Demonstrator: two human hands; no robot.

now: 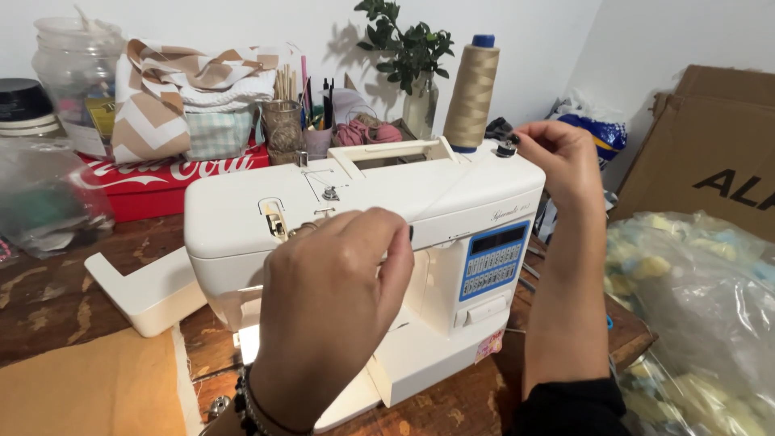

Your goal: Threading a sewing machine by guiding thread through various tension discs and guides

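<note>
Left hand pinching thread before sewing machine, right hand pinching bobbin

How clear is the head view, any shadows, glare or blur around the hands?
Head view: evenly lit and mostly sharp; the plant throws a soft shadow on the wall; left hand slightly soft up close; right hand and sewing machine crisp; no strong glare.
</note>
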